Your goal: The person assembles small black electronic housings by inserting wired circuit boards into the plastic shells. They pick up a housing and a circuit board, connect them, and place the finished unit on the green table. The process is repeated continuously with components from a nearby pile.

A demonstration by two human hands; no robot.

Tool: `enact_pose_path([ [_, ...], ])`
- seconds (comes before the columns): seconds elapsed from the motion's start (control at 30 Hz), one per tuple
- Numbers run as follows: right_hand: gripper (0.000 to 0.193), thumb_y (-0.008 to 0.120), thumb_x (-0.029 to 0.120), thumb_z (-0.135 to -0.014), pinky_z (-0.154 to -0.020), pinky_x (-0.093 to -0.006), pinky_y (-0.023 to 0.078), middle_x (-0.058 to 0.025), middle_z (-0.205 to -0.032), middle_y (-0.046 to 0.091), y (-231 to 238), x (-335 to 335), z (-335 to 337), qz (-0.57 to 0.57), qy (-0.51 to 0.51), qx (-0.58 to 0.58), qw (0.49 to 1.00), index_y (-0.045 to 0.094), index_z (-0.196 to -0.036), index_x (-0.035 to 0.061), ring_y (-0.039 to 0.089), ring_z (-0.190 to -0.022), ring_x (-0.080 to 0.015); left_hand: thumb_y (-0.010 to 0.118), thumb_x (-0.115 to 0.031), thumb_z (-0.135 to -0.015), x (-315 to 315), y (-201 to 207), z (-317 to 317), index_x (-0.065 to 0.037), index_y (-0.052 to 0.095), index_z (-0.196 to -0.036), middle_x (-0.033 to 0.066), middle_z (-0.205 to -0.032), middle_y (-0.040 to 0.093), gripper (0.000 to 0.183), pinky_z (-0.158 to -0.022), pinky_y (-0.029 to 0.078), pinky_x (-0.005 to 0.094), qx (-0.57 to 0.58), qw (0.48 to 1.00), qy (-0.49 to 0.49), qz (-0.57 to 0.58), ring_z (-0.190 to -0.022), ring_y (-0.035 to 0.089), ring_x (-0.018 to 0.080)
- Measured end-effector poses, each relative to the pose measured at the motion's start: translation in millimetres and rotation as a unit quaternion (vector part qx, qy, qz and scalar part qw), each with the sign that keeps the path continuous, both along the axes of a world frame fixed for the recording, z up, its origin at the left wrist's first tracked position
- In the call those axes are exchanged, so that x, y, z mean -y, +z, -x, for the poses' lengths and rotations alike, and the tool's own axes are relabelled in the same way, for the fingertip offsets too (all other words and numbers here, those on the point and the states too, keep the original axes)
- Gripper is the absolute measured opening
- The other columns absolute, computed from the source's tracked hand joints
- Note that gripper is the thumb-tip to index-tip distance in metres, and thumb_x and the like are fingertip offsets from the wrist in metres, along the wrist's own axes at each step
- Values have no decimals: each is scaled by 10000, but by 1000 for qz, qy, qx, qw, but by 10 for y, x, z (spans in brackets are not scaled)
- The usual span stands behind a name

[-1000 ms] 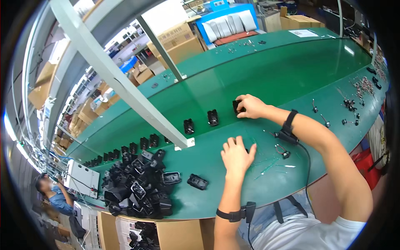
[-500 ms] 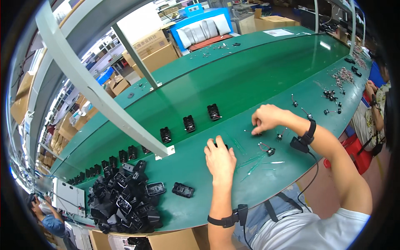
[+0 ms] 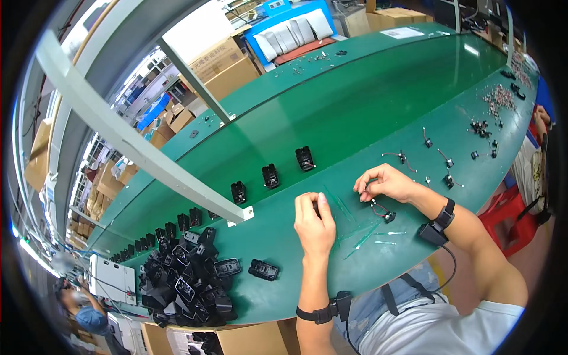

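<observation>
My left hand [image 3: 315, 228] is closed, fingers and thumb curled around a black plastic part [image 3: 318, 207] that shows only as a dark sliver. To its right, my right hand [image 3: 386, 183] hovers low over the green table with thumb and fingers pinched. What sits between those fingertips is too small and hidden to make out. Just below them lies a small black component with thin red and black wires [image 3: 389, 217]. Thin green transparent strips [image 3: 362, 238] are scattered between and in front of the hands.
Black housings [image 3: 270, 176] stand in a line on the green belt [image 3: 349, 124]. A heap of black housings [image 3: 186, 284] lies at left, with a single housing [image 3: 264, 270] beside it. More wired components [image 3: 448, 161] lie at right. A grey metal post [image 3: 136, 127] rises at left.
My right hand has drawn nearer to me and opened up a view of a wired component behind it. My left hand has curled tighter, turning its thumb side upward. The camera view has shifted slightly.
</observation>
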State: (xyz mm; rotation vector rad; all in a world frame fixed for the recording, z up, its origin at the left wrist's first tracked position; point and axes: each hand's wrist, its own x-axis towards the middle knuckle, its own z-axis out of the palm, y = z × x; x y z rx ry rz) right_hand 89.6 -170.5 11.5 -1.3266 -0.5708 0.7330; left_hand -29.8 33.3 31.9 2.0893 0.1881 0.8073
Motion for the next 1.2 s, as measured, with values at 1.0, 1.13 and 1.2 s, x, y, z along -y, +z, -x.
enact_pose_path([
  [1.0,107,629,-9,-920,-832,-297,584,-89,-1034,695,238,72,272,-45,-102,-14,994,670,-1018,-27,682,-943,-169,734,91,-749,198,-183,-41,-55,287,-1496,146,-1348,485,882,-997,509,391,-102,823,-339,444,-1234,567,277],
  [1.13,105,662,28,-902,-823,-297,559,-80,-1007,697,149,48,242,-33,-148,215,965,701,-997,2,669,-934,-168,738,106,-747,289,-135,-14,-74,229,-1531,130,-1358,435,952,-1009,515,373,-109,857,-324,386,-1245,553,280],
  [1.2,119,679,46,-889,-817,-301,545,-88,-1007,698,219,65,249,18,-149,287,946,714,-998,16,663,-927,-169,751,89,-752,336,-133,-11,-77,216,-1535,130,-1374,423,963,-1008,520,365,-112,878,-304,351,-1245,551,271],
])
